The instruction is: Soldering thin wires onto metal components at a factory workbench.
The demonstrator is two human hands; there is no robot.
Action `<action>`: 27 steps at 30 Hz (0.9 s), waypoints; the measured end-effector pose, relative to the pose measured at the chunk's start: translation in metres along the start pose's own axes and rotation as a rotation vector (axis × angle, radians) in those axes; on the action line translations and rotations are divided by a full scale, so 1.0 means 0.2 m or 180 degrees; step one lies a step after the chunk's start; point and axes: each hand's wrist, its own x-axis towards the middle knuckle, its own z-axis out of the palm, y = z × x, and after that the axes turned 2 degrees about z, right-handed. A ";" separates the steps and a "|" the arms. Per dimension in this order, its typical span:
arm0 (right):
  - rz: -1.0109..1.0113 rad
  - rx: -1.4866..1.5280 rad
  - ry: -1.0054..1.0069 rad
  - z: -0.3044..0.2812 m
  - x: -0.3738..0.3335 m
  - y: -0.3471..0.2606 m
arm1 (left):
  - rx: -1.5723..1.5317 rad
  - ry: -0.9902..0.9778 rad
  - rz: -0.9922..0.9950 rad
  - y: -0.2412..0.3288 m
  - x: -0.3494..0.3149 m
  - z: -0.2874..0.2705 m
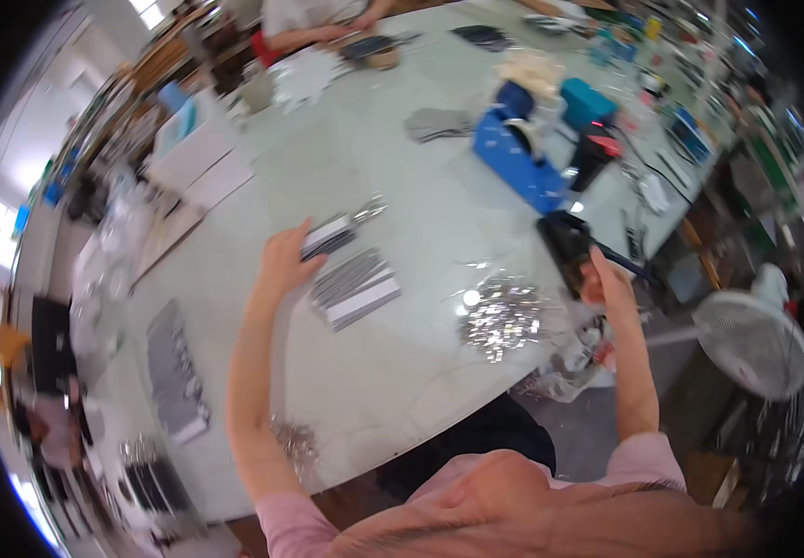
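Observation:
My left hand (285,264) is closed at the left end of a small bundle of grey and white strips (329,236). Shiny clear tips (369,210) stick out from the bundle's far right end. Just below it on the table lies a second row of grey strips with a white band (357,290). My right hand (604,279) is at the table's right edge, its fingers curled at a black tool (565,244) whose exact kind is blurred. Near that hand, a heap of shiny silvery pieces (502,318) lies on the table.
A blue tape dispenser (518,158) stands at the right of the pale table (346,167). More grey strips (176,372) lie at the left, by white boxes (202,158). A white fan (753,339) stands at right. Another person's hands (346,30) work at the far side.

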 end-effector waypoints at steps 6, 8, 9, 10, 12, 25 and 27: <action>-0.1689 -0.1136 -0.2077 0.65 -0.27 -0.17 | 0.0150 0.0123 -0.0003 -0.01 -0.03 -0.02; -0.2497 -0.1429 -0.2229 1.00 -0.25 -0.24 | 0.0135 0.0051 -0.0031 0.02 -0.05 -0.05; -0.2691 -0.1484 -0.2234 1.15 -0.20 -0.24 | 0.0115 0.0107 -0.0089 0.04 -0.06 -0.05; -0.3362 -0.1834 -0.2113 1.30 -0.12 -0.22 | 0.0065 0.0108 -0.0131 0.06 -0.07 -0.06; -0.4080 -0.2190 -0.2013 1.52 0.08 -0.17 | 0.0002 0.0154 -0.0219 0.10 -0.09 -0.10; -0.3921 -0.3242 -0.3529 1.89 0.43 -0.29 | -0.0592 0.0199 -0.0121 0.03 -0.06 -0.14; -0.4004 -0.3213 -0.3527 1.89 0.44 -0.30 | -0.0603 0.0241 -0.0128 0.03 -0.05 -0.14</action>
